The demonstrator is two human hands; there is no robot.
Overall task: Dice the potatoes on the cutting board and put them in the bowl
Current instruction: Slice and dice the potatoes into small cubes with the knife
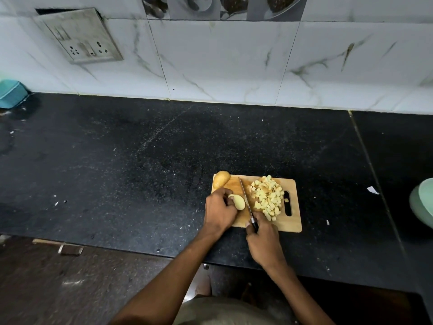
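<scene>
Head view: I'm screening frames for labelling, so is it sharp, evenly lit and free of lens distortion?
Head view: the cutting board, diced potato and knife are sharp; light falls off toward the dark lower corners; the wide lens bows the counter edge and tilts the wall tiles; the bowl is cropped at the right edge.

Sitting on the cutting board (289,225): 1 whole potato (222,178) at the far-left corner, 1 cut potato piece (238,202) by the left edge, 1 knife (248,204), 1 heap of dice (267,198) toward the right edge, too many to count. 2 hands working: left hand (219,211), right hand (263,240). 1 bowl (423,202) showing at the counter's right edge.
</scene>
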